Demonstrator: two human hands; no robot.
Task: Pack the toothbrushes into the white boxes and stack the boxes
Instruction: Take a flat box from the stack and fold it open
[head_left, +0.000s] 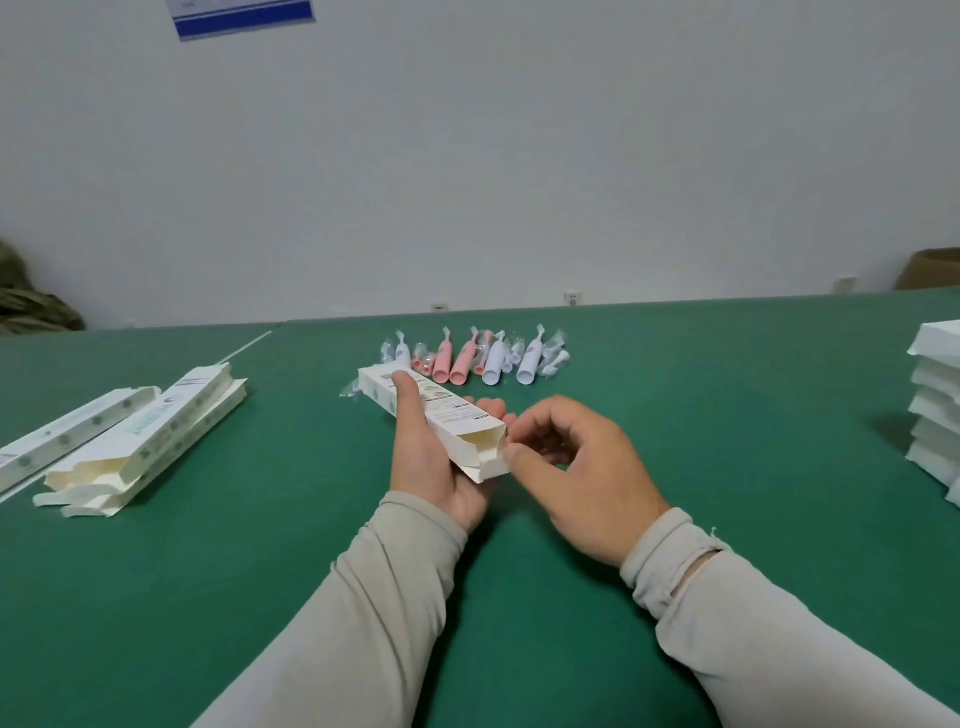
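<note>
Bench, mid-width, just short of the row of toothbrushes (470, 358): one white box (435, 415) is held clear of the green bench (727, 415), long axis running away from the person, near end open with its flaps loose.

Left hand (434, 457): cradles the box from beneath, thumb laid along the top face, fingertips showing past the far side. Forearm comes in from the near edge, wrist roughly straight.

Right hand (576, 467): fingers curled, thumb and forefinger pinching the small flap at the open near end. Wrist cocked inward.

Handling judgement: thin card, light, stiff along its length but easily crushed across the faces; flaps will crease if forced. Best held by the long edges, as the left hand does, leaving the mouth free. Toothbrushes look smooth plastic, light, rigid; take by the handle, not the wrapped heads.

Whether this box is already loaded cannot be told.

Other stock: open boxes (140, 441) towards the left edge; a stack of boxes (935, 400) at the right edge.
</note>
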